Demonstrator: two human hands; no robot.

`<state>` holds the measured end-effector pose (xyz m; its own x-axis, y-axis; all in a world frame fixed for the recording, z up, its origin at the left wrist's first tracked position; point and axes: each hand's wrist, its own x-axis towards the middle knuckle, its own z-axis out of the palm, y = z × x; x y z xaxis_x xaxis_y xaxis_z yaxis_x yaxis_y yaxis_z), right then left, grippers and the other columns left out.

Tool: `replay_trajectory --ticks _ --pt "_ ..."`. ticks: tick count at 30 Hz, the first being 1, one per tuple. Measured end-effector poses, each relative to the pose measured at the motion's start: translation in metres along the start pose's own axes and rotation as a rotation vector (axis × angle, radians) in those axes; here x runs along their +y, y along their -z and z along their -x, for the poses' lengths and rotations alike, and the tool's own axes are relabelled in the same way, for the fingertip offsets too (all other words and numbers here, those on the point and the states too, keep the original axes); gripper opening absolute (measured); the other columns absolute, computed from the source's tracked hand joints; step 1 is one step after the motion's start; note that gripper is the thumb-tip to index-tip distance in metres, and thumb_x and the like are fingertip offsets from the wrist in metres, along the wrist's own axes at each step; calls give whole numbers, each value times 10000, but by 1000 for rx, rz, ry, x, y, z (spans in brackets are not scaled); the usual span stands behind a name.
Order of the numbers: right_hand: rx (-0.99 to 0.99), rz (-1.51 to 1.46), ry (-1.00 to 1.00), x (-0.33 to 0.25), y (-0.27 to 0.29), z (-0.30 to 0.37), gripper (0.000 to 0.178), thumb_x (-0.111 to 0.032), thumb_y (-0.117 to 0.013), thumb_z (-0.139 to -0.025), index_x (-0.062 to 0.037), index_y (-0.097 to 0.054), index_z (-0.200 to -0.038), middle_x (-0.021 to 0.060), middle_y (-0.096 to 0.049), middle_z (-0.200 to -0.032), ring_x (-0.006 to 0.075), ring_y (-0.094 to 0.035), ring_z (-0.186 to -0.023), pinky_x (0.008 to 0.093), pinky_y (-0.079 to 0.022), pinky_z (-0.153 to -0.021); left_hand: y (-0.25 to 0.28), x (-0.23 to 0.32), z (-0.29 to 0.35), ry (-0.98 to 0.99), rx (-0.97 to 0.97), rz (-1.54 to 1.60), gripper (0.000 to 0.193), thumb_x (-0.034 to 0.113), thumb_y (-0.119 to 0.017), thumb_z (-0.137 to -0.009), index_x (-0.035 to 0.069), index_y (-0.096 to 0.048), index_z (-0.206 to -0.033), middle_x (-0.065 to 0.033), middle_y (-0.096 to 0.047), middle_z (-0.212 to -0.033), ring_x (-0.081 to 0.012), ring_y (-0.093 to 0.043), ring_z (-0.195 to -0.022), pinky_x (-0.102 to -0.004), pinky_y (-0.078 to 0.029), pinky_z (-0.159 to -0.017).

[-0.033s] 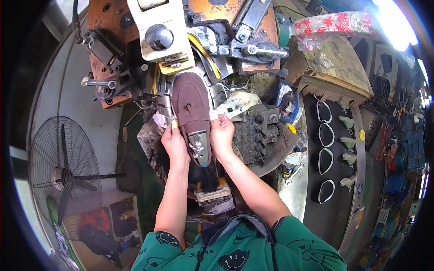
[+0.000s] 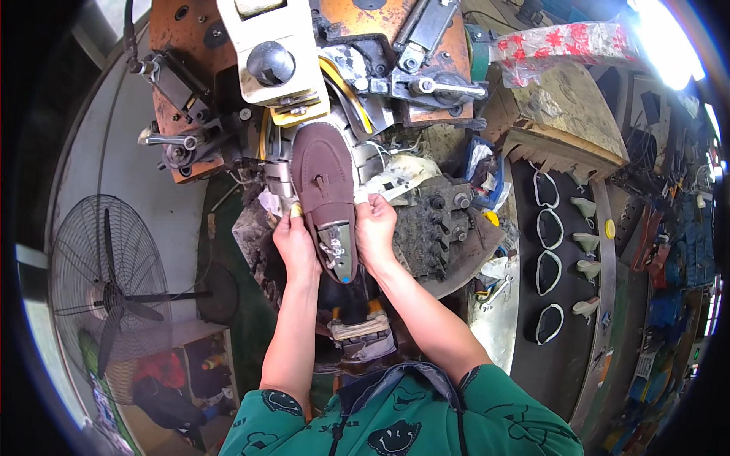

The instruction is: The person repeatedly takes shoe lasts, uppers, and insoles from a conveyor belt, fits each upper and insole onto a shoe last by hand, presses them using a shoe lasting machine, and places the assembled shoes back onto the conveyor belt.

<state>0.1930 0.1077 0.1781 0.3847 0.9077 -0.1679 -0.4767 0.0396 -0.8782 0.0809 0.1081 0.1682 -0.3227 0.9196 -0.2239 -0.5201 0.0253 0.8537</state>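
Observation:
A dark brown loafer upper (image 2: 323, 163) with a small tassel is stretched over a dark green shoe last (image 2: 337, 254). Its toe points away from me, under the machine's white head (image 2: 281, 53) with the yellow lower edge. The last's heel end, marked with a blue dot, is nearest me. My left hand (image 2: 295, 247) is closed on the upper's left edge, a pale yellow cover on one finger. On the opposite edge my right hand (image 2: 375, 232) pinches the upper, with a white cover on a finger. The held edge is partly hidden by my fingers.
Orange machine plates with metal levers (image 2: 437, 86) flank the head. To the right are a black bolted block (image 2: 437, 228), a wooden box (image 2: 566, 114) and a dark belt (image 2: 517, 334) bearing several white-edged loops and pale pieces. A caged fan (image 2: 106, 296) stands left.

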Motion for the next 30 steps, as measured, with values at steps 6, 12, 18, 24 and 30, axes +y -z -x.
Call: replay_trajectory --ticks 6,12,18,24,30 --pt "-55 143 -30 0 13 -2 125 -37 -486 -900 30 -561 -975 47 -615 -811 76 -545 -698 232 -453 -627 16 1 -4 -1 -39 -118 254 140 -505 -970 -39 -583 -1131 -72 -642 -1036 -140 -601 -901 -272 -483 -794" --pt "222 1209 395 15 140 -58 343 -118 -635 -802 71 -556 -1077 259 -572 -1069 414 -539 -1024 462 -410 -938 193 -19 -35 -309 485 -838 282 160 -626 -856 -69 -627 -1022 -132 -669 -921 -188 -613 -790 -318 -484 -729" --pt "213 1156 -246 18 198 -99 483 -249 -645 -813 104 -568 -1133 342 -581 -1130 439 -557 -1099 418 -430 -917 241 -54 -25 16 499 -782 235 134 -626 -858 -60 -678 -980 -137 -699 -859 -185 -628 -748 -337 -484 -741" --pt "281 1333 -120 3 216 -66 444 -264 -607 -834 103 -558 -1078 347 -591 -1067 487 -542 -1067 479 -429 -924 191 -3 36 -370 428 -1004 213 137 -596 -874 -62 -627 -942 -124 -648 -850 -233 -626 -769 -353 -488 -718" --pt "217 1349 63 30 239 -33 407 -200 -607 -822 85 -572 -1111 305 -613 -1065 450 -573 -1044 453 -453 -902 215 -82 150 999 256 -407 231 164 -661 -865 -32 -642 -984 -82 -646 -834 -259 -641 -817 -411 -535 -693"
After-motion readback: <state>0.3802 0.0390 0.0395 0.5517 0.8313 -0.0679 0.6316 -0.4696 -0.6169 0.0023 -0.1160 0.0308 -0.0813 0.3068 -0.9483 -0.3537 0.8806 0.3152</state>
